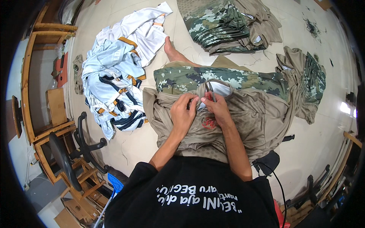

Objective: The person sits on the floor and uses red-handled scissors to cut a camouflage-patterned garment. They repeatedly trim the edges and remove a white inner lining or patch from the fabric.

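"Where's the shirt (251,117)?"

"In front of the person (152,201), under both hands. The left hand (183,114) pinches its cloth."

"And the snips (212,92)?"

"Gripped in the right hand (218,109), just right of that pinch. Long ways, they point away from the person."
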`<action>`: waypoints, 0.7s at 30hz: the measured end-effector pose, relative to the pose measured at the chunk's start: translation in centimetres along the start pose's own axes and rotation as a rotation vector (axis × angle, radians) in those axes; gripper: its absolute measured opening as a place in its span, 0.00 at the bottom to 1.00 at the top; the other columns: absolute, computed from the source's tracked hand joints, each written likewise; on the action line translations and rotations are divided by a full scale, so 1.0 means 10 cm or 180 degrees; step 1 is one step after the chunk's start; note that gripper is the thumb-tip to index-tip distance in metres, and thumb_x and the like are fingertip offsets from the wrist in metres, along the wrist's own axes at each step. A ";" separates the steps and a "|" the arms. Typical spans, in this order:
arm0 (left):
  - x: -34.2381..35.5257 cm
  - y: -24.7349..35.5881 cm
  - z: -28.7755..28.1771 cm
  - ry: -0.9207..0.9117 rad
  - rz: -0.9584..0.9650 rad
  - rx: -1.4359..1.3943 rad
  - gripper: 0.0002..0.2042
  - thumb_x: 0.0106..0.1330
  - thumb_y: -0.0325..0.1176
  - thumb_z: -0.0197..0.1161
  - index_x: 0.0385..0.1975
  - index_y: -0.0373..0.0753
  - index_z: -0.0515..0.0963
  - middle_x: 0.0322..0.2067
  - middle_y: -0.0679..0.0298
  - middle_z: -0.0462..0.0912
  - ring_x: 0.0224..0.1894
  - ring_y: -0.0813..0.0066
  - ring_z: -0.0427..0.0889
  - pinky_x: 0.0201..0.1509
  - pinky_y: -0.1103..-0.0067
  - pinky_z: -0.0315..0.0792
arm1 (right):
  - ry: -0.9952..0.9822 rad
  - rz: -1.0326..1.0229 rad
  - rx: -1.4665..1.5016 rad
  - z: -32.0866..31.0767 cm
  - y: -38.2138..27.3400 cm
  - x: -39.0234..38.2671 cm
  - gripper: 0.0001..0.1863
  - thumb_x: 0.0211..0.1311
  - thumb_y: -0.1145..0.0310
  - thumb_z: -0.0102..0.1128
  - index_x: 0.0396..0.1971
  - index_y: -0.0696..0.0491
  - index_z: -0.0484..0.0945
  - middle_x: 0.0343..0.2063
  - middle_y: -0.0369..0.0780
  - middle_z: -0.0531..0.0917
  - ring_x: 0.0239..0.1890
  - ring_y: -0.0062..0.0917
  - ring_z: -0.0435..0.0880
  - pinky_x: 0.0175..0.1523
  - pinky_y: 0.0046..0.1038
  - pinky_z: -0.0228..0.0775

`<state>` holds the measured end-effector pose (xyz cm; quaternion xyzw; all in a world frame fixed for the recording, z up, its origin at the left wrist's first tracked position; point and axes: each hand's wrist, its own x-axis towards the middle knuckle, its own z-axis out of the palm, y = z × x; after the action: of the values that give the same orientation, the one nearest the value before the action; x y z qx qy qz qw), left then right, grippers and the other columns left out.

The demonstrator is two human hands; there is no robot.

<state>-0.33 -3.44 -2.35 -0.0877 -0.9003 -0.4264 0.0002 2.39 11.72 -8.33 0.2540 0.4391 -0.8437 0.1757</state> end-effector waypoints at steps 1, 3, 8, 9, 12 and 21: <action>0.01 -0.03 0.01 -0.0051 0.0049 0.0134 0.06 0.70 0.28 0.65 0.37 0.31 0.82 0.33 0.56 0.84 0.30 0.68 0.83 0.37 0.77 0.77 | -0.0004 0.0010 0.0036 -0.01 0.01 0.01 0.10 0.63 0.66 0.72 0.39 0.52 0.80 0.24 0.23 0.72 0.22 0.08 0.63 0.26 0.17 0.50; 0.02 -0.07 0.02 -0.0112 -0.0081 0.0054 0.07 0.73 0.30 0.62 0.39 0.31 0.80 0.33 0.57 0.84 0.30 0.69 0.82 0.37 0.76 0.76 | -0.0026 0.0035 0.0107 -0.02 0.01 0.03 0.11 0.63 0.66 0.72 0.39 0.52 0.79 0.24 0.24 0.72 0.22 0.08 0.63 0.26 0.18 0.50; -0.03 -0.13 0.05 -0.0038 -0.0632 -0.1293 0.10 0.78 0.33 0.57 0.45 0.30 0.75 0.34 0.59 0.84 0.34 0.74 0.81 0.41 0.76 0.75 | -0.0067 0.0108 0.0282 0.01 0.01 0.04 0.10 0.64 0.69 0.71 0.40 0.52 0.78 0.25 0.24 0.72 0.22 0.08 0.63 0.26 0.18 0.50; -0.03 -0.13 0.04 -0.0033 -0.0662 -0.1382 0.11 0.78 0.33 0.58 0.46 0.30 0.74 0.34 0.60 0.84 0.34 0.74 0.80 0.41 0.76 0.75 | -0.0062 0.0119 0.0342 0.01 0.01 0.04 0.09 0.65 0.69 0.71 0.40 0.52 0.78 0.25 0.24 0.72 0.22 0.08 0.62 0.26 0.18 0.50; -0.02 -0.07 0.00 -0.0107 -0.0542 -0.0958 0.10 0.76 0.33 0.60 0.45 0.30 0.75 0.33 0.58 0.83 0.34 0.73 0.81 0.40 0.75 0.75 | -0.0125 0.0127 0.0389 0.01 -0.02 0.02 0.09 0.65 0.70 0.70 0.40 0.53 0.78 0.25 0.24 0.72 0.22 0.08 0.63 0.26 0.17 0.50; 0.08 -0.17 -0.09 -0.0508 -0.1181 -0.0855 0.10 0.72 0.34 0.66 0.36 0.31 0.81 0.34 0.64 0.84 0.34 0.82 0.79 0.39 0.81 0.73 | -0.0103 -0.0044 0.0221 0.01 0.02 0.01 0.10 0.64 0.68 0.71 0.40 0.53 0.80 0.26 0.24 0.72 0.23 0.08 0.62 0.26 0.17 0.50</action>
<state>-1.45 -5.04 -3.03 0.0465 -0.8334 -0.5267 -0.1609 2.36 11.52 -8.48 0.2432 0.4084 -0.8636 0.1680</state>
